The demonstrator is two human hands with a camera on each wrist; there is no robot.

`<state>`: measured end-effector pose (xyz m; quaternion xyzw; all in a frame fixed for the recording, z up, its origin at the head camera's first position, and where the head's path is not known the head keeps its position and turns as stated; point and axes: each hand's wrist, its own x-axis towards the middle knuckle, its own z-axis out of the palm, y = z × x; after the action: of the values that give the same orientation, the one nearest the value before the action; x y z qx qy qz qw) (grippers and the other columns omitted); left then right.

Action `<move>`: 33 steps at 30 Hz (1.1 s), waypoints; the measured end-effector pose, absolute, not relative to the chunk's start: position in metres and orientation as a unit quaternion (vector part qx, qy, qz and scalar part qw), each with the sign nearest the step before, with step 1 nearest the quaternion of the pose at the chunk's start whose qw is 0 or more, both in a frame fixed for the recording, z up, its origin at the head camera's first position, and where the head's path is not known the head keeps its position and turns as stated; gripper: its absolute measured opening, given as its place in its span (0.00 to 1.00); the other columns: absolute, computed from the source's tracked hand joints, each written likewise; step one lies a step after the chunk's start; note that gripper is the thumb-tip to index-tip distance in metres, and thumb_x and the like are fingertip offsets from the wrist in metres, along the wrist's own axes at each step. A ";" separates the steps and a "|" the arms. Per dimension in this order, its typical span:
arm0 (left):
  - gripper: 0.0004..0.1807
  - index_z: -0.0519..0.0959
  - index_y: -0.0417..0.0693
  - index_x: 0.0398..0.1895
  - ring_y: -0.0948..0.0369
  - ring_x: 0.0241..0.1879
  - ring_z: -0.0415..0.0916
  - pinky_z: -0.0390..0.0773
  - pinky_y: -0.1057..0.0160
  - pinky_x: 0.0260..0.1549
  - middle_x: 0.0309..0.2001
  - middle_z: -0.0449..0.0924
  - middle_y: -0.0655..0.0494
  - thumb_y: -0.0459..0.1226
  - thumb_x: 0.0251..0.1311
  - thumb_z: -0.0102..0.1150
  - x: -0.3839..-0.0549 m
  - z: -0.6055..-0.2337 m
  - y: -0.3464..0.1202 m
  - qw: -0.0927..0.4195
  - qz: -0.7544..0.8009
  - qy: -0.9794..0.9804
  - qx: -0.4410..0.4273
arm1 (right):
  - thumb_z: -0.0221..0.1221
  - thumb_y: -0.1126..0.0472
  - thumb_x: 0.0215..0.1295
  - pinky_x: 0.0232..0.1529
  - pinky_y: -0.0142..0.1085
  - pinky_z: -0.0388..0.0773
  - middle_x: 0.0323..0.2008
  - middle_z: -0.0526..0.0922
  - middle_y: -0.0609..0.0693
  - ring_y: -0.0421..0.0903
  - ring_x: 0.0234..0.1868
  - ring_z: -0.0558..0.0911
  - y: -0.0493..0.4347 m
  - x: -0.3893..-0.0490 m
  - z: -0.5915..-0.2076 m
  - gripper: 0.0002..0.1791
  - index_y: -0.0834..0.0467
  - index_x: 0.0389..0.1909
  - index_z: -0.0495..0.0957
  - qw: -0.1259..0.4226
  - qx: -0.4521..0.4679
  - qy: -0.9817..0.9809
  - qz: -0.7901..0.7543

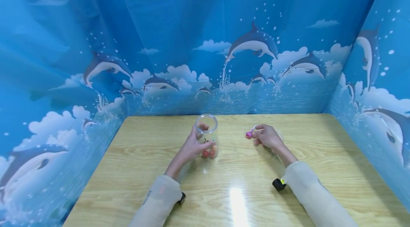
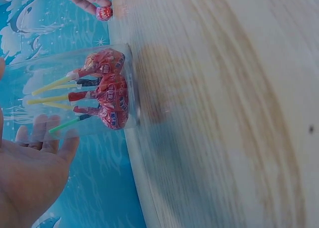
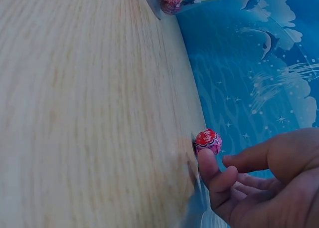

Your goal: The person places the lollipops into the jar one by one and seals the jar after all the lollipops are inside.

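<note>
My left hand (image 1: 195,146) grips a clear plastic jar (image 1: 206,132), thumb on the near side and fingers round the back. The jar stands upright on the table with its mouth uncovered. Inside it, several red-wrapped lollipops (image 2: 112,93) rest heads down, their yellow and green sticks pointing up. To the right of the jar, my right hand (image 1: 267,136) pinches another lollipop (image 1: 249,134), with a red and pink wrapper, low over the table. Its round head (image 3: 208,140) shows just beyond my fingertips, while the fingers hide most of its stick.
A clear round-edged piece (image 1: 280,135) lies partly hidden behind my right hand. The light wooden table (image 1: 153,170) reaches back to a blue dolphin-print curtain (image 1: 179,59), which also hangs along both sides. A black wrist camera (image 1: 278,184) sits below my right sleeve.
</note>
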<state>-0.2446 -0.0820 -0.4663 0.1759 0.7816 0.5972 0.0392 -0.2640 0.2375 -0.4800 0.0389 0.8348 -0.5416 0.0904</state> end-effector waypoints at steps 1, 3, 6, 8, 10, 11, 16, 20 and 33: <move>0.39 0.62 0.40 0.67 0.45 0.71 0.64 0.58 0.41 0.74 0.66 0.70 0.41 0.31 0.57 0.74 -0.245 -0.467 -0.082 0.039 0.597 0.782 0.175 | 0.51 0.71 0.74 0.20 0.29 0.73 0.41 0.85 0.65 0.42 0.26 0.83 0.237 -0.265 -0.479 0.27 0.78 0.69 0.60 0.090 0.036 0.839 -0.535; 0.39 0.62 0.41 0.67 0.45 0.71 0.64 0.58 0.41 0.75 0.66 0.70 0.41 0.31 0.57 0.74 -0.244 -0.467 -0.082 0.040 0.595 0.784 0.172 | 0.50 0.72 0.74 0.21 0.30 0.75 0.41 0.84 0.65 0.43 0.27 0.83 0.237 -0.268 -0.478 0.27 0.77 0.70 0.60 0.091 0.034 0.848 -0.520; 0.37 0.63 0.42 0.66 0.45 0.71 0.65 0.59 0.41 0.74 0.66 0.71 0.43 0.32 0.57 0.74 -0.243 -0.467 -0.082 0.038 0.591 0.787 0.171 | 0.51 0.73 0.74 0.23 0.32 0.78 0.39 0.85 0.64 0.45 0.27 0.84 0.236 -0.275 -0.475 0.27 0.75 0.71 0.61 0.091 0.030 0.864 -0.495; 0.37 0.63 0.43 0.66 0.46 0.70 0.65 0.59 0.41 0.74 0.65 0.71 0.43 0.32 0.57 0.74 -0.243 -0.467 -0.082 0.036 0.590 0.788 0.171 | 0.50 0.75 0.73 0.24 0.33 0.79 0.37 0.86 0.63 0.46 0.26 0.84 0.236 -0.279 -0.473 0.27 0.76 0.71 0.62 0.093 0.023 0.872 -0.481; 0.36 0.64 0.44 0.65 0.46 0.70 0.65 0.59 0.41 0.74 0.65 0.71 0.43 0.32 0.57 0.74 -0.243 -0.467 -0.082 0.034 0.590 0.788 0.171 | 0.49 0.75 0.73 0.24 0.34 0.80 0.35 0.86 0.63 0.46 0.25 0.83 0.235 -0.283 -0.472 0.26 0.76 0.71 0.62 0.100 0.021 0.876 -0.472; 0.36 0.64 0.44 0.65 0.46 0.70 0.65 0.59 0.41 0.74 0.65 0.71 0.43 0.32 0.57 0.74 -0.243 -0.467 -0.082 0.033 0.591 0.788 0.171 | 0.49 0.75 0.73 0.24 0.34 0.80 0.34 0.86 0.62 0.45 0.25 0.83 0.235 -0.285 -0.472 0.26 0.76 0.71 0.63 0.104 0.021 0.877 -0.469; 0.36 0.64 0.44 0.65 0.46 0.70 0.65 0.58 0.40 0.74 0.65 0.72 0.42 0.31 0.56 0.75 -0.243 -0.468 -0.083 0.032 0.597 0.783 0.172 | 0.49 0.77 0.71 0.22 0.31 0.79 0.34 0.85 0.61 0.42 0.23 0.82 0.232 -0.290 -0.473 0.25 0.79 0.68 0.64 0.124 0.020 0.872 -0.473; 0.36 0.64 0.44 0.65 0.46 0.70 0.65 0.58 0.41 0.74 0.65 0.72 0.42 0.31 0.56 0.74 -0.243 -0.468 -0.082 0.031 0.596 0.784 0.172 | 0.49 0.79 0.67 0.22 0.30 0.80 0.31 0.84 0.61 0.42 0.22 0.82 0.231 -0.291 -0.475 0.24 0.81 0.64 0.67 0.125 0.018 0.871 -0.474; 0.36 0.63 0.44 0.65 0.45 0.71 0.64 0.57 0.41 0.75 0.66 0.70 0.40 0.32 0.57 0.74 -0.243 -0.468 -0.082 0.035 0.594 0.785 0.169 | 0.52 0.80 0.55 0.15 0.25 0.71 0.17 0.82 0.55 0.39 0.14 0.76 0.231 -0.279 -0.483 0.22 0.78 0.51 0.79 0.079 0.018 0.897 -0.434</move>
<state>-0.2430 -0.0817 -0.4680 0.1691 0.7854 0.5945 0.0346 -0.2794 0.2312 -0.4830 0.0181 0.8973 -0.4338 0.0793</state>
